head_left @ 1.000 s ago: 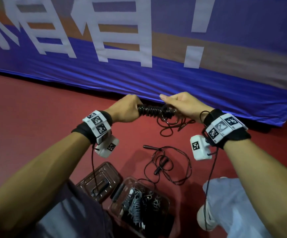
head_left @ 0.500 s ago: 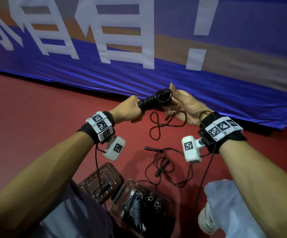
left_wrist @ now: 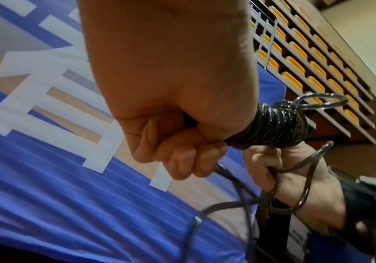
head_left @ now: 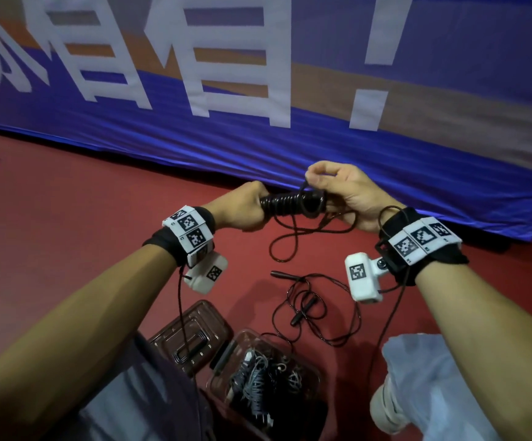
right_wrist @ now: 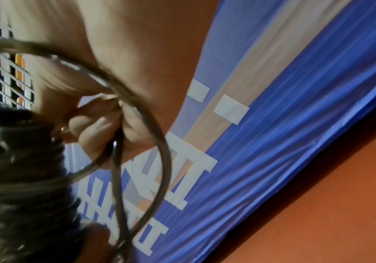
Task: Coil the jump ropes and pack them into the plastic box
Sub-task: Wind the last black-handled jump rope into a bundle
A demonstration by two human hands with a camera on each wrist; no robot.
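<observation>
A person's left hand [head_left: 245, 208] is fisted round the handle end of a black jump rope [head_left: 290, 203], held above the red floor [head_left: 67, 218] in front of a blue banner [head_left: 322, 148]. Tight turns of cord already cover the handle between the two hands. The right hand [head_left: 350, 192] pinches the cord between thumb and forefinger, lifting a fresh loop over the far end of the bundle; its lower fingers curl round more slack, the left wrist view shows. A loose tail [head_left: 285, 246] hangs beneath the hands, so this coil looks mostly wound but unfinished.

On the floor below, a second rope [head_left: 318, 313] lies uncoiled in a tangle, both its handles showing, one strand reaching to the rim of the box [head_left: 314, 375]. The box stands open by the person's knee, its lid [head_left: 191, 335] just beside it, and already holds several wound bundles. By the look of it, packing is partway: the rope in hand needs its last turns and stowing, the floor rope is untouched, and the lid is not yet on.
</observation>
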